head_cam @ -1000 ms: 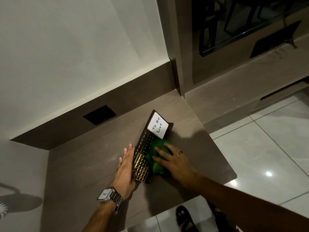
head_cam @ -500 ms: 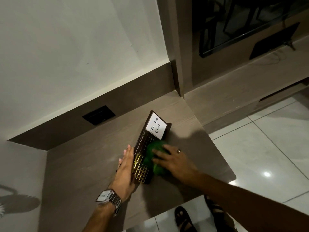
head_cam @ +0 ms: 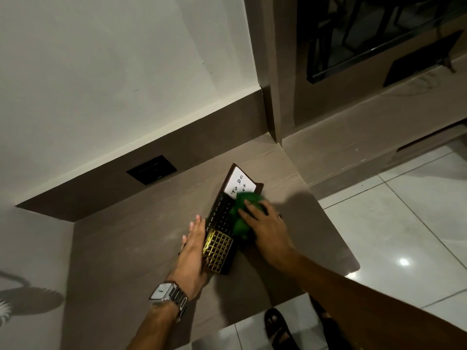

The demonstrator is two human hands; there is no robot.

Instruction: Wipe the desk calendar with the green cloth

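The desk calendar [head_cam: 220, 224] is a dark brown board lying on the wooden desk [head_cam: 131, 238], with a gold grid at its near end and a white "To Do" note [head_cam: 237, 184] at its far end. My left hand [head_cam: 194, 251] lies flat against the calendar's left edge, fingers straight, a silver watch on the wrist. My right hand [head_cam: 266, 227] presses the bunched green cloth [head_cam: 241, 217] onto the calendar's right side, just below the note. The cloth covers the note's lower corner and part of the calendar's right side.
A dark wall socket [head_cam: 151, 169] sits in the brown backsplash behind the desk. The desk's right edge drops to a glossy tiled floor [head_cam: 394, 223], where a sandalled foot [head_cam: 278, 327] shows below the front edge. A cabinet with dark glass [head_cam: 366, 46] stands at the right.
My right hand has slid the green cloth along the calendar away from me, from near the gold grid up to the note. My left hand has stayed against the left edge.
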